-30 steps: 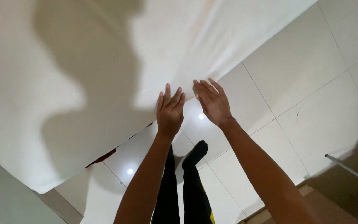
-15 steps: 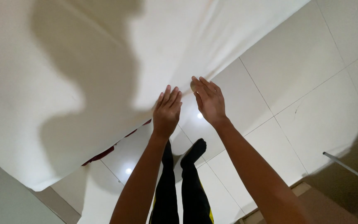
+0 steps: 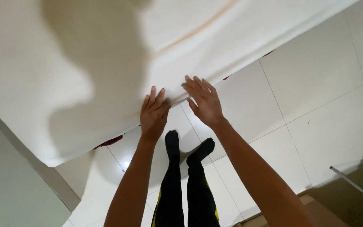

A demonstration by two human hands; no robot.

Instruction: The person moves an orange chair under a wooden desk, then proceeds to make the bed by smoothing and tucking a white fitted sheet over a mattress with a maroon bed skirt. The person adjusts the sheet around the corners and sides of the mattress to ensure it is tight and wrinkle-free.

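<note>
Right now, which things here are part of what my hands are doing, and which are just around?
In use:
- white sheet, edge under both hands
- left hand, flat on the sheet edge
- right hand, flat on the sheet edge

Just around:
- tiled floor
- dark red cloth under the sheet
- metal rod

Both hands are lying flat at the near edge of a wide white sheet (image 3: 85, 54); left hand (image 3: 153, 114) and right hand (image 3: 203, 101) are sitting just beside each other, a narrow gap between them. Ahead of the fingertips the sheet is running on smooth, nothing standing on it. Left of the left hand the sheet edge is continuing toward a pale wall (image 3: 9, 185), which is closing that side. Right of the right hand the tiled floor (image 3: 316, 105) is lying open. Below the wrists the person's dark-socked feet (image 3: 188, 149) are occupying the floor. Far right, low, a thin metal rod (image 3: 356, 187) is crossing above a brown surface.
</note>
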